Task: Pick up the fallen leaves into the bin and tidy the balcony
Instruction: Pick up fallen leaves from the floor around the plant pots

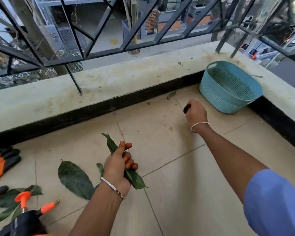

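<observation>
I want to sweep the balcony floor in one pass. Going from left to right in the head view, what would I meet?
First the orange gloves → large leaf → left hand holding a bunch of leaves → right hand holding a small dark thing → blue basket.

Blue sleeve (276, 201) on right arm, left-wrist silver bangle (112, 187), right-wrist silver bangle (199, 125)

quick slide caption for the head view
Left hand grips a bundle of leaves; right hand, holding a dark item, is near the blue basket.
</observation>
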